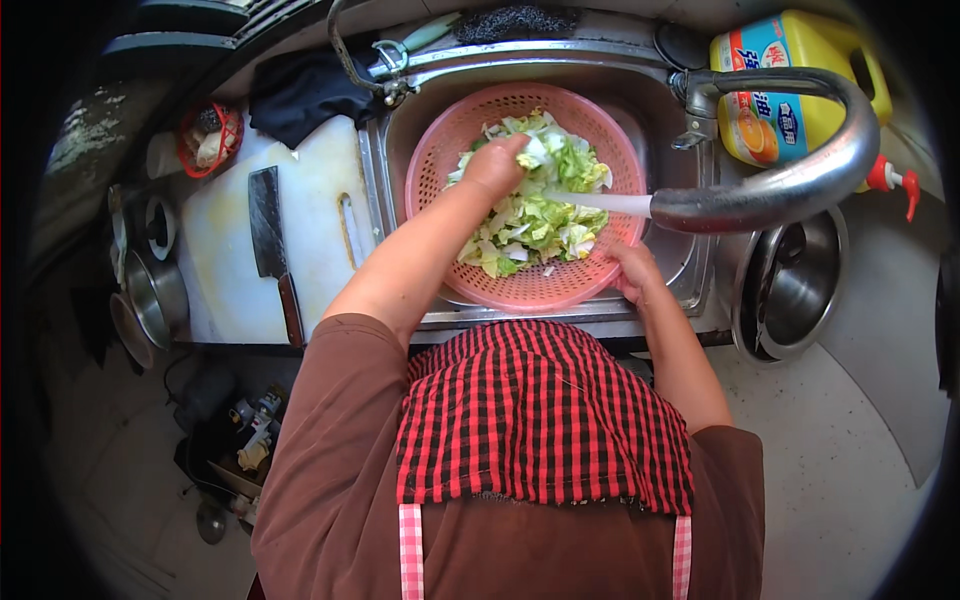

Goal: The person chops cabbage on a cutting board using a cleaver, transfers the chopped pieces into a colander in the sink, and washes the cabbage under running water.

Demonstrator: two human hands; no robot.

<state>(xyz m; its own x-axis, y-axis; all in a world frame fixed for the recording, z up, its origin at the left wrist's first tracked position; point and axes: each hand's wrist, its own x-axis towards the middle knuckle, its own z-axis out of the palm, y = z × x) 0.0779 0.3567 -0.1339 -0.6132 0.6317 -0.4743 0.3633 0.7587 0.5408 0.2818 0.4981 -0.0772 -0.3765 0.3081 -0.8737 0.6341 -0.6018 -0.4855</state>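
A pink plastic colander (436,142) sits in the steel sink, holding a heap of chopped lettuce (545,215). My left hand (497,167) reaches into the heap from the left, its fingers curled round some leaves. At the colander's near right rim, my right hand (636,273) grips the edge with the thumb on top. From the curved metal faucet (770,205) at the right, a stream of water (605,202) runs onto the lettuce.
Left of the sink (388,95), a cleaver (268,225) lies on a white cutting board (222,275). A red basket (210,140) and a black cloth (310,88) are behind. Right stand a yellow jug (845,45) and metal bowls (815,285).
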